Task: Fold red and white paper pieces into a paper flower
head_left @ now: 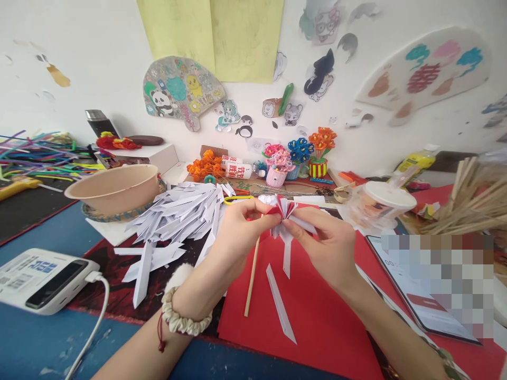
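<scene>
Between my two hands is a paper flower (285,210) of pleated red and white folds, with white strips sticking out below and to the right. My left hand (249,224) pinches its left side between thumb and fingers. From the right, my right hand (327,235) grips it with thumb and forefinger near the middle. A thin wooden stick (252,279) slants down below my left hand; its upper end is hidden behind that hand. On the red paper (325,316) under my hands lies one folded white paper strip (280,303).
A large pile of folded white strips (178,211) lies left of my hands, before a beige bowl (114,184). At left sits a white device (43,279) with a cable. A tablet (420,295), a lidded cup (384,200) and wooden sticks (467,195) stand right. Pipe-cleaner flowers (277,161) line the back.
</scene>
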Demonstrator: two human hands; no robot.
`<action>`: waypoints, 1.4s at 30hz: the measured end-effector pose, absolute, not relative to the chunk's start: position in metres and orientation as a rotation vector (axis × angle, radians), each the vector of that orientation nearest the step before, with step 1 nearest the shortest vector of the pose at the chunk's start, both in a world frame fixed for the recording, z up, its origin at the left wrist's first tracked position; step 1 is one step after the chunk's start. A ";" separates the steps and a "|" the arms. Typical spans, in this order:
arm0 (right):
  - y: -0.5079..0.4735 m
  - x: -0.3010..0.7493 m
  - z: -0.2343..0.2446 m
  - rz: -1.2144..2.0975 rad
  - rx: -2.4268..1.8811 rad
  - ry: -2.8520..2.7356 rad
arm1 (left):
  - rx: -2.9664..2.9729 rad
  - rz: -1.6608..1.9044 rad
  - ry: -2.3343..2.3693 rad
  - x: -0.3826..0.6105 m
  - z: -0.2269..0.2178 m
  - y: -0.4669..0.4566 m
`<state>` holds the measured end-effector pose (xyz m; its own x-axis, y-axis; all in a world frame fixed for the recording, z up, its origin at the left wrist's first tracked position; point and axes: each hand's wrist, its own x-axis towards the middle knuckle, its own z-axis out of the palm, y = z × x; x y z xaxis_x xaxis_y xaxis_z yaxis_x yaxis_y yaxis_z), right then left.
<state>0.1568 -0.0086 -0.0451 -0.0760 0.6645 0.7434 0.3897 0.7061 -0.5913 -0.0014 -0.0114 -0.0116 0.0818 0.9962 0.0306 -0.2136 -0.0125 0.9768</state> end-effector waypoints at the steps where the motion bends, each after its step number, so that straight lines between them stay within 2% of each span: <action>1: -0.009 0.157 -0.045 0.250 -0.846 -1.701 | 1.093 1.261 0.971 -0.001 -0.012 -0.012; 15: -0.007 0.157 -0.047 0.508 -0.885 -1.639 | 1.059 1.228 0.913 -0.006 -0.007 -0.011; 21: -0.010 0.155 -0.044 0.405 -0.892 -1.674 | 1.070 1.230 0.948 -0.004 -0.008 -0.013; 28: -0.013 0.156 -0.048 0.045 -0.805 -1.763 | 1.033 1.298 0.962 0.002 -0.012 -0.015; 32: -0.014 0.156 -0.049 -0.003 -0.771 -1.763 | 1.053 1.294 0.945 0.003 -0.014 -0.017; 35: -0.014 0.155 -0.045 0.152 -0.834 -1.727 | 1.097 1.289 0.960 0.002 -0.012 -0.017; 42: -0.008 0.160 -0.036 0.814 -0.888 -1.516 | 1.370 1.161 0.936 -0.019 0.006 -0.014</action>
